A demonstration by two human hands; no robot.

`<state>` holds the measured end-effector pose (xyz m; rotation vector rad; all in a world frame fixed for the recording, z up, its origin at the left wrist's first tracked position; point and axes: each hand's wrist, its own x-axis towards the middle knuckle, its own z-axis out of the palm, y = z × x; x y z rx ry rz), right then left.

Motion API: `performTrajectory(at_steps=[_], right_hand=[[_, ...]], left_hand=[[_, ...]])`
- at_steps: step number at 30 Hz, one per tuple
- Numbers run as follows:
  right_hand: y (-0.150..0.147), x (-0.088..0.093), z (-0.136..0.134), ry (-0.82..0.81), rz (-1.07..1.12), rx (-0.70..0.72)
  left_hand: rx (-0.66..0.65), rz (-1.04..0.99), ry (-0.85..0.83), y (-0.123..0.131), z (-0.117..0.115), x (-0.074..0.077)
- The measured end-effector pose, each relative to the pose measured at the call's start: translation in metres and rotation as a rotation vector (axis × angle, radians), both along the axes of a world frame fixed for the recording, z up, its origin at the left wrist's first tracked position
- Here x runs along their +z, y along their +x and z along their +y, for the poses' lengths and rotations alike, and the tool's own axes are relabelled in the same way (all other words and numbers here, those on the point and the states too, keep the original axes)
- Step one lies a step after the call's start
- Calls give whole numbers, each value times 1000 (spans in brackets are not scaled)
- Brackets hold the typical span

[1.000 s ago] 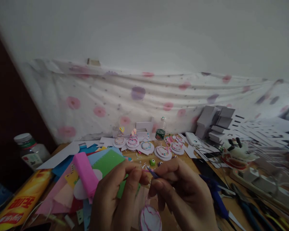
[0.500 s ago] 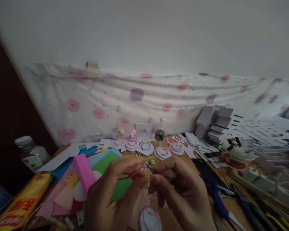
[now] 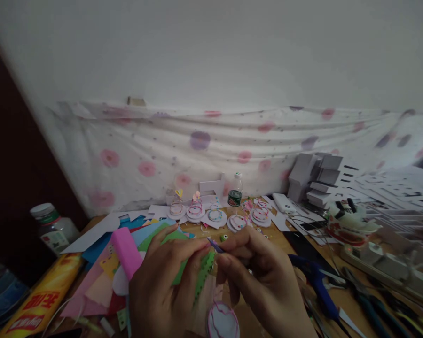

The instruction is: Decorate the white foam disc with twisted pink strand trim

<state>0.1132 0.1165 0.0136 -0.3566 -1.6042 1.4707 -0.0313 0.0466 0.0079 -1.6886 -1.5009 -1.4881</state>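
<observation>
My left hand (image 3: 172, 277) is closed, its thumb and index finger pinched on a pink strand that is mostly hidden. My right hand (image 3: 261, 277) pinches a slim purple-blue pointed piece (image 3: 215, 245), its tip touching or close to the left fingertips. A green dotted strip (image 3: 205, 273) shows between the hands; whether the left hand holds it I cannot tell. Below them lies a white round disc (image 3: 223, 324) with a pink strand looped over it. Just beyond the fingers sits a small green eye-like piece (image 3: 224, 238).
White discs with beaded rings (image 3: 215, 216) line the back beside a small bottle (image 3: 235, 190). Coloured paper and a pink block (image 3: 127, 252) lie left, near a yellow snack pack (image 3: 38, 300). On the right are a blue glue gun (image 3: 315, 286), pliers (image 3: 370, 300) and a power strip (image 3: 384, 272).
My left hand has turned and its fingers have closed over the pink strand, which now barely shows. The green dotted strip has come into sight. The view has shifted slightly.
</observation>
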Motion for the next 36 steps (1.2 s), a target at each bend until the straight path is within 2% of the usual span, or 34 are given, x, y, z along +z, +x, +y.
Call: performTrajectory(at_steps=[7, 10, 18, 26, 36], right_hand=[[-1, 1, 0, 76, 21, 17], [-1, 1, 1, 89, 33, 19], [-3, 4, 3, 122, 71, 23], [-4, 1, 3, 216, 75, -6], [-1, 3, 2, 269, 49, -73]], left_hand=[[-161, -64, -2, 2, 3, 2], [-182, -75, -28, 1, 6, 1], [-151, -129, 7, 10, 12, -5], [-97, -119, 40, 15, 13, -4], [-134, -223, -18, 18, 7, 0]])
